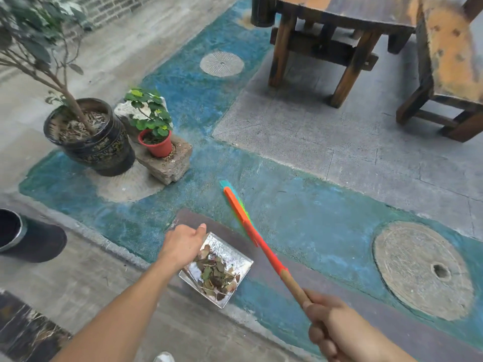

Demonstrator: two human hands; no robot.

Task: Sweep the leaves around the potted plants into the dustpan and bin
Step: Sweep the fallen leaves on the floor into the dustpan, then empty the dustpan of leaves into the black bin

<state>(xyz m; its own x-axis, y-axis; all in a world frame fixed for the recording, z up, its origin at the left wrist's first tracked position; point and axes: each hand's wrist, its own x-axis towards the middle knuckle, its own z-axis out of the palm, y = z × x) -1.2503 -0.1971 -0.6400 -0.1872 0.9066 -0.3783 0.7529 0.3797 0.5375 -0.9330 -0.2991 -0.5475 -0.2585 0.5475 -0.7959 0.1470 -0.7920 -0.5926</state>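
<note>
Head view of a paved courtyard floor (pixel 366 158), grey stone with a painted blue-green band. The landmark is the square, shiny metal dustpan (pixel 241 262), held above the floor at centre frame. A heap of dry brown and green leaves (pixel 217 274) lies inside the dustpan, gathered toward its near edge. The left hand (pixel 183 244) is at the dustpan's left rim with the thumb stretched forward; its grip appears closed on the dustpan's handle, though the fingers are hidden beneath the hand. To the right of the dustpan, the right hand (pixel 337 327) has its grip wrapped tight round the tan wooden handle of an orange broom with green-and-teal bristles (pixel 243 218). The broom slants from that hand up past the dustpan's right side, its blurred head just beyond the dustpan's far corner. Beyond and left of the dustpan stands a large dark glazed pot with gold pattern holding a slender tree (pixel 99 145); just beside it a small red plastic pot with a green leafy plant (pixel 158 146) rests on a rough stone block (pixel 170 165). At the frame edge far left of the dustpan lies a dark round bin (pixel 15 231), only partly visible. Beyond and right of the dustpan stands dark wooden furniture (pixel 339 35).
</note>
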